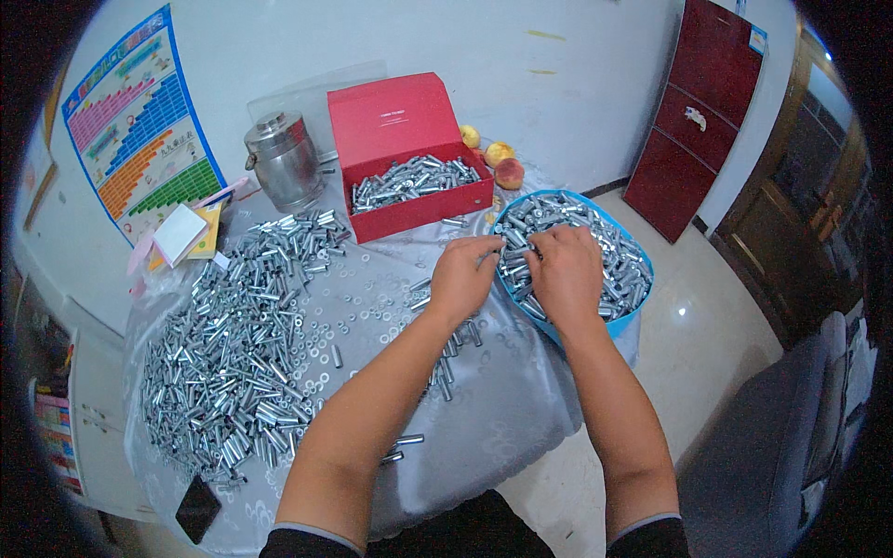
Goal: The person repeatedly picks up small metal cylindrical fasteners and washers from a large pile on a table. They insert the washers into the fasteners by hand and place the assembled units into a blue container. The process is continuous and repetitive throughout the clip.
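Note:
Both my hands are at the light-blue basin (pixel 619 327), which is heaped with silvery metal sleeve-like fasteners (pixel 621 279). My left hand (pixel 465 275) is over its left rim, thumb and fingers bent together in a pinch. Over the heap, my right hand (pixel 568 272) curls downward with its fingertips close to the left hand's. Whatever sits between the fingers is too small and hidden to name. Loose fasteners (pixel 445 372) lie on the table below my left forearm. A big pile of metal sleeves and bolts (pixel 223 363) covers the table's left side, with small washers (pixel 318 337) scattered along its right edge.
An open red box (pixel 419 221) holds more fasteners behind my hands. Beside it stand a metal canister (pixel 285 166) and several peaches (pixel 509 174). A dark phone (pixel 197 509) lies at the near left edge of the cloth-covered table (pixel 502 437). A grey sofa (pixel 763 446) is at right.

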